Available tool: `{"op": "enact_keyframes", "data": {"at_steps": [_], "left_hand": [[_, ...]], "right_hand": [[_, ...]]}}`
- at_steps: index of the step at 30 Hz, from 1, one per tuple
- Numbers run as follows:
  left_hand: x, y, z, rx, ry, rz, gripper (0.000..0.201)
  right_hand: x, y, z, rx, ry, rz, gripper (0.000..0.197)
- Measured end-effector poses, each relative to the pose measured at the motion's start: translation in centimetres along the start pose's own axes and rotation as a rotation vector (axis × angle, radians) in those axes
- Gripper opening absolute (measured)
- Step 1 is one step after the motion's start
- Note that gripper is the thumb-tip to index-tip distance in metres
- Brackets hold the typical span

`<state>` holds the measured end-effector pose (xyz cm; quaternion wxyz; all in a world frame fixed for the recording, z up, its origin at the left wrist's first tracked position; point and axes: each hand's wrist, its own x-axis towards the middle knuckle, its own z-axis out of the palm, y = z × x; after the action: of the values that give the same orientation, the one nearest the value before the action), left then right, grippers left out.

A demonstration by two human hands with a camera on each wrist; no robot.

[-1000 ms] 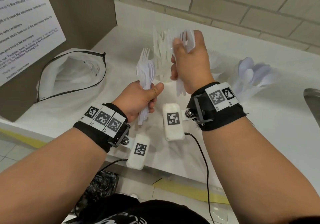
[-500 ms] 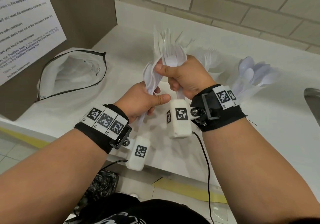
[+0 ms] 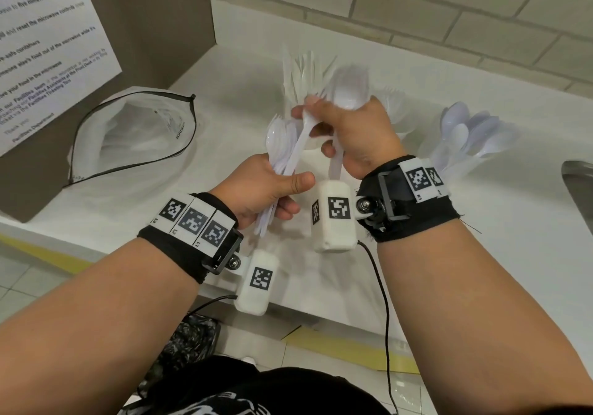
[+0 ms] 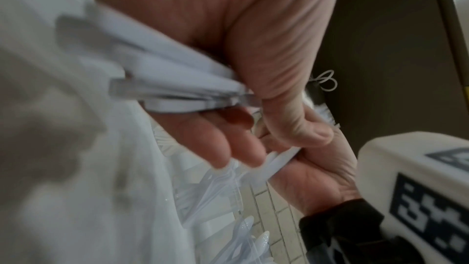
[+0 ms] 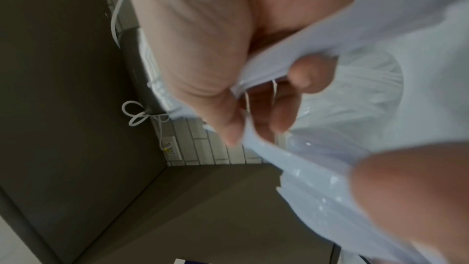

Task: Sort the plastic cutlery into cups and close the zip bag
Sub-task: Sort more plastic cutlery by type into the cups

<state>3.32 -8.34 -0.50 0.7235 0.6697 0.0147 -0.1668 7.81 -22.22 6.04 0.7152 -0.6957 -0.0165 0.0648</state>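
Observation:
My left hand (image 3: 269, 186) grips a bundle of white plastic cutlery (image 3: 282, 145) by the handles, above the white counter (image 3: 481, 254). My right hand (image 3: 349, 132) holds a few white pieces (image 3: 348, 88) in its palm and pinches the handle of one spoon (image 3: 303, 140) that still lies in the left hand's bundle. In the left wrist view the handles (image 4: 182, 89) sit under the thumb. Behind the hands a cup of knives (image 3: 305, 71) stands; a cup of spoons (image 3: 471, 132) stands at the right. The zip bag (image 3: 134, 132) lies open at the left.
A brown cabinet side with a printed notice (image 3: 48, 39) rises at the left. A tiled wall (image 3: 417, 6) backs the counter. A metal sink edge (image 3: 577, 183) shows at the far right. More forks (image 3: 396, 106) stand behind my right hand. The counter's front edge runs below my wrists.
My right hand came down from the knife cup to the left hand's bundle, then drew up and right with a spoon pinched by its handle. The left hand barely moved.

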Motion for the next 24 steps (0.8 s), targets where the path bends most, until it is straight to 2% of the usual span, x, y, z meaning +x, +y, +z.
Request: {"op": "enact_keyframes", "data": {"at_steps": [2,4,6,9,11,13,15,18,21,24], "left_hand": [[0.0,0.0,-0.1,0.009,0.054,-0.009,0.040],[0.2,-0.1,-0.2,0.030,0.107,-0.009,0.041],[0.5,-0.3,-0.3,0.066,0.177,-0.010,0.043],[1.1,-0.4,-0.5,0.119,0.273,-0.009,0.037],[1.4,-0.3,-0.5,0.132,0.295,0.006,0.030],[1.6,-0.3,-0.4,0.138,0.282,0.026,0.039],[1.5,-0.2,-0.2,0.153,0.230,0.040,0.048],[1.2,0.1,0.4,0.166,0.157,0.085,0.044],[0.9,0.2,0.6,0.117,0.168,0.092,0.042],[1.2,-0.1,0.5,0.139,0.233,0.069,0.053]], "right_hand": [[0.2,-0.6,-0.3,0.121,0.080,-0.031,0.016],[0.3,-1.1,-0.5,0.179,0.115,-0.082,0.028],[0.3,-1.1,-0.6,0.084,0.117,-0.105,0.042],[0.1,-0.3,-0.3,-0.185,0.069,-0.082,0.062],[-0.1,0.4,-0.2,-0.295,0.011,-0.056,0.049],[-0.6,0.8,0.1,-0.340,-0.042,-0.018,0.032],[-0.9,1.2,0.5,-0.358,-0.084,0.001,0.028],[-0.9,1.5,1.1,-0.348,-0.078,0.008,0.023],[-1.1,1.1,1.2,-0.355,-0.061,0.027,0.012],[-1.2,0.9,1.4,-0.351,-0.046,0.003,0.018]]}}
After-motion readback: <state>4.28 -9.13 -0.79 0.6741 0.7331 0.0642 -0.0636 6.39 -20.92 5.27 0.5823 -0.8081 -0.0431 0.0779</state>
